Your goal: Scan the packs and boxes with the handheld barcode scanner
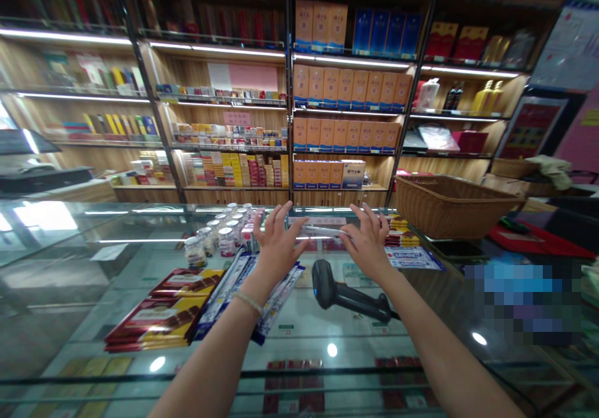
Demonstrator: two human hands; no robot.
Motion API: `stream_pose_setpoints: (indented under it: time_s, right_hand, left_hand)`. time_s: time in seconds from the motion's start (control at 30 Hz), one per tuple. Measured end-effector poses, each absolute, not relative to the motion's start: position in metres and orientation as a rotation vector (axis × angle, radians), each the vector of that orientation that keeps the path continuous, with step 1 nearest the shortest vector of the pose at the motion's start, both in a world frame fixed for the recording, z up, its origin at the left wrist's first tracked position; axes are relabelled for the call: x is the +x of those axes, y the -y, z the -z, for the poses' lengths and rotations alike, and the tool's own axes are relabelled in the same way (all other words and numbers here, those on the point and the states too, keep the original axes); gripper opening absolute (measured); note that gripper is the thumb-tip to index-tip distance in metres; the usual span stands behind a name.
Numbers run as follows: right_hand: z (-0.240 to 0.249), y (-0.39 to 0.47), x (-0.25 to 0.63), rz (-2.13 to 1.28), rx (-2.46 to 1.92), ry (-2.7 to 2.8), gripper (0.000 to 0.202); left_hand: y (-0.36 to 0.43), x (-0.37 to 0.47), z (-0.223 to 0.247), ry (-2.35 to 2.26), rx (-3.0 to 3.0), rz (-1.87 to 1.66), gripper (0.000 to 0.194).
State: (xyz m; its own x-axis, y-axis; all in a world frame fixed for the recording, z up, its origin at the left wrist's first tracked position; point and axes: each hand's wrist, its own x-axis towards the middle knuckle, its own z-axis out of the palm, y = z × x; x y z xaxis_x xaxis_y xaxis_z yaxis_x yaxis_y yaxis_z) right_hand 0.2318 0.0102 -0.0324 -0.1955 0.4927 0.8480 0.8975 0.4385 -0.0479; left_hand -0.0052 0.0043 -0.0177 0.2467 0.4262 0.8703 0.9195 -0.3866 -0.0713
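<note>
My left hand [277,242] and my right hand [369,243] are raised over the glass counter, several fingers spread. A thin, pale strip-like thing [325,231] spans their fingertips and looks held at both ends; its kind is unclear. Below and between the hands lies a black barcode scanner [349,296]. Under my left forearm are long blue-and-white packets [229,296], partly hidden. Red-and-yellow chocolate bars [161,312] lie to their left. Small lidded jars [227,241] stand behind my left hand. Another blue-and-white packet [412,257] lies right of my right hand.
A wicker basket [453,209] stands on the right of the glass counter [299,349], near a red flat thing [538,240]. Red-and-yellow packs [403,231] lie stacked behind my right hand. Shelves with boxes [346,87] line the back wall.
</note>
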Motion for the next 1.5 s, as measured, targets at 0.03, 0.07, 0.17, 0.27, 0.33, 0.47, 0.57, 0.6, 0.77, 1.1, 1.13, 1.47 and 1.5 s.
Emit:
stream_pose_setpoints:
  time_s: [0.03, 0.07, 0.17, 0.27, 0.33, 0.47, 0.57, 0.6, 0.77, 1.1, 1.13, 1.47, 1.5]
  right_hand:
    - [0.032, -0.010, 0.232, 0.575, -1.187, 1.839, 0.025]
    - [0.032, -0.009, 0.232, 0.554, -1.189, 1.840, 0.026]
    - [0.031, -0.009, 0.231, 0.504, -1.187, 1.845, 0.027]
    - [0.032, -0.008, 0.231, 0.491, -1.187, 1.859, 0.026]
    - [0.033, -0.009, 0.231, 0.496, -1.192, 1.878, 0.026]
    - [0.034, -0.009, 0.231, 0.490, -1.192, 1.896, 0.028]
    - [0.035, -0.009, 0.231, 0.497, -1.164, 1.887, 0.027]
    - [0.035, -0.008, 0.231, 0.504, -1.157, 1.885, 0.027]
    - [0.035, -0.008, 0.233, 0.636, -1.165, 1.875, 0.025]
    - [0.039, -0.012, 0.236, 0.783, -1.135, 1.858, 0.027]
    - [0.040, -0.012, 0.236, 0.782, -1.134, 1.863, 0.026]
    - [0.019, -0.006, 0.230, 0.755, -1.204, 1.976, 0.027]
    - [0.015, -0.001, 0.229, 0.753, -1.212, 1.998, 0.028]
  left_hand:
    - [-0.004, -0.005, 0.018, 1.206, -1.935, 1.067, 0.045]
    - [-0.004, -0.005, 0.018, 1.190, -1.940, 1.061, 0.047]
    - [-0.003, -0.005, 0.019, 1.160, -1.938, 1.049, 0.040]
    - [-0.002, -0.005, 0.019, 1.155, -1.924, 1.047, 0.030]
    - [-0.002, -0.005, 0.019, 1.161, -1.918, 1.051, 0.027]
    - [-0.002, -0.005, 0.019, 1.157, -1.918, 1.077, 0.023]
    - [-0.003, -0.005, 0.019, 1.155, -1.913, 1.090, 0.020]
    - [-0.004, -0.005, 0.020, 1.157, -1.911, 1.091, 0.019]
    - [-0.004, -0.008, 0.020, 1.176, -1.907, 1.080, 0.017]
    - [-0.008, -0.008, 0.022, 1.204, -1.922, 1.061, 0.017]
    - [-0.008, -0.008, 0.021, 1.209, -1.928, 1.056, 0.017]
    - [-0.009, -0.010, 0.020, 1.216, -1.905, 1.078, 0.018]
    - [-0.010, -0.010, 0.019, 1.221, -1.901, 1.088, 0.017]
